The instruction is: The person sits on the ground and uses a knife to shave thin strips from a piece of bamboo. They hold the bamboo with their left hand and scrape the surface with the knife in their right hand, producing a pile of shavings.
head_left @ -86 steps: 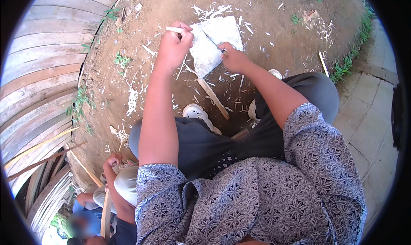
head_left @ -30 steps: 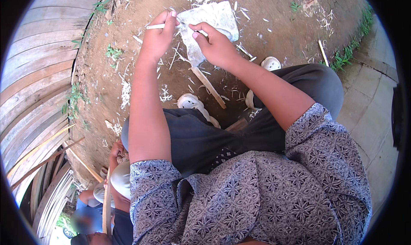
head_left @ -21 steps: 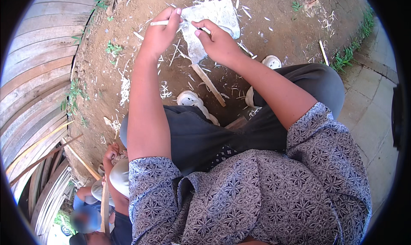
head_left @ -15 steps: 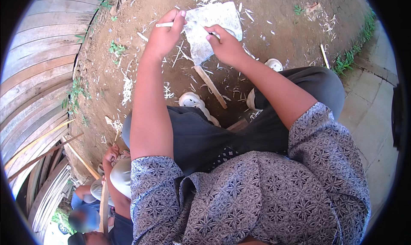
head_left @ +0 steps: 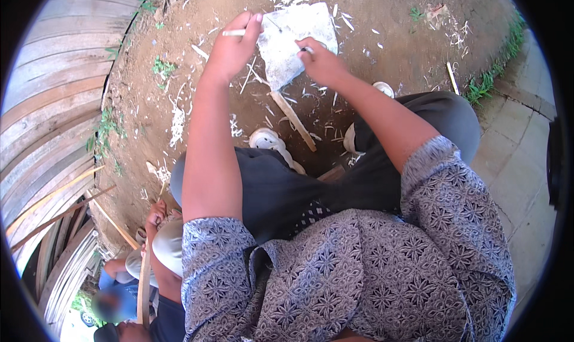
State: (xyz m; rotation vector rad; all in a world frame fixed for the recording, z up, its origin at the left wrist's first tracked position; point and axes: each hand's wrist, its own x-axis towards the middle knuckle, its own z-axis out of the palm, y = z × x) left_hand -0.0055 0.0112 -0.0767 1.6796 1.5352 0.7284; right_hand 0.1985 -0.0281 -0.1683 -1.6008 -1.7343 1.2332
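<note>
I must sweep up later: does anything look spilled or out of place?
Pale shavings lie strewn over the brown dirt around the whitish slab, looking like loose litter; one denser patch lies left of the left forearm.

A head-worn fisheye looks down, close above the shirt, toward the ground.

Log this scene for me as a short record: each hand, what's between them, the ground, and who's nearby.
Left hand: gripping a pale stick
Right hand: closed on a dark-handled tool, partly hidden
Between hands: whitish flat piece
Ground: brown soil with pale shavings and a wooden strip
Nearby: another person's hand, lower left
</note>
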